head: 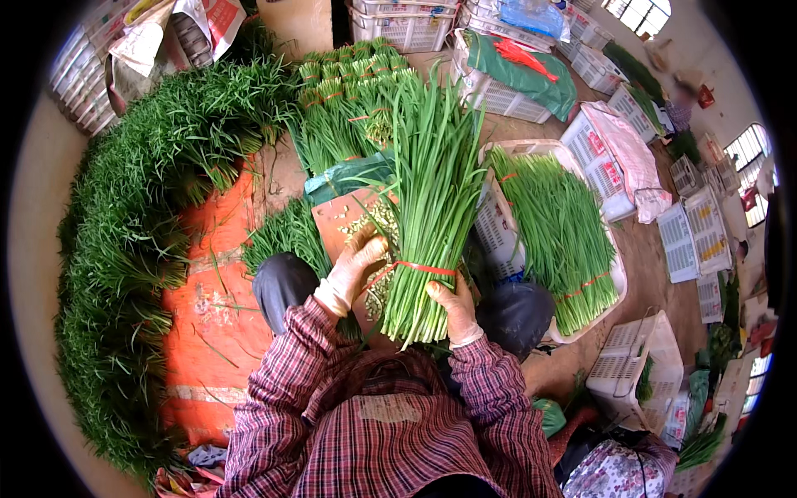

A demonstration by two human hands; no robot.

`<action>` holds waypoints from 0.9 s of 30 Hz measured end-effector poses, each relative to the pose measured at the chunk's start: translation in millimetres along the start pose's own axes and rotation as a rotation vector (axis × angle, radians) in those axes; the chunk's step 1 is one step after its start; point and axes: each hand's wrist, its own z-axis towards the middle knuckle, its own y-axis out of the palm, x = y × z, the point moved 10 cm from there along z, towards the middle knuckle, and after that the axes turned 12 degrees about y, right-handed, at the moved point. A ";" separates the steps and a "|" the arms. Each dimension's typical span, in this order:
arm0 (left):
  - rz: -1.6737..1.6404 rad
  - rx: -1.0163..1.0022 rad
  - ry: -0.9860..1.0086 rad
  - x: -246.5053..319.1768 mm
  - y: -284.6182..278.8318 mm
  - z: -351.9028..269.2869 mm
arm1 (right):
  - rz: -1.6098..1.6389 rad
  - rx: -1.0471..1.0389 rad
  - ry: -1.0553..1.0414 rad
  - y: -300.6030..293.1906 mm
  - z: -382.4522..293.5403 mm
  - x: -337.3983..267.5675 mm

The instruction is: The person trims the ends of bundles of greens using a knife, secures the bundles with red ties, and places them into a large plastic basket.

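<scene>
A thick bundle of green garlic chives [429, 205] hangs in front of me, leaves up and pale cut ends towards my body. My right hand [457, 311], in a thin glove, grips its lower right side with the thumb on the stems. Around the stems runs a red tie [426, 267]. Its loose end stretches left to my left hand [352, 274], also gloved, whose fingers are closed on it. Beneath the bundle lies a brown board [333, 215], strewn with short chopped stem pieces [373, 227] and partly hidden by the bundle and my left hand.
Right of my knee, a white plastic crate [616, 274] holds tied chives [554, 230]. Loose chives [118, 249] curve along the left over an orange sheet [218, 299]. Tied bundles [348, 81] stand ahead. Stacked crates [405, 28] are behind them. Another person [682, 103] is far right.
</scene>
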 end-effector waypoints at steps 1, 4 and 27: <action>0.043 -0.039 -0.016 -6.2 3.5 -10.8 | 0.031 0.013 -0.020 -6.1 1.3 5.2; 0.192 -0.202 -0.088 -29.5 39.3 -40.2 | 0.198 0.054 -0.062 -12.4 5.6 26.3; 1.823 -0.413 0.088 -47.4 -13.7 -6.6 | -1.608 0.390 -0.479 46.4 28.2 11.5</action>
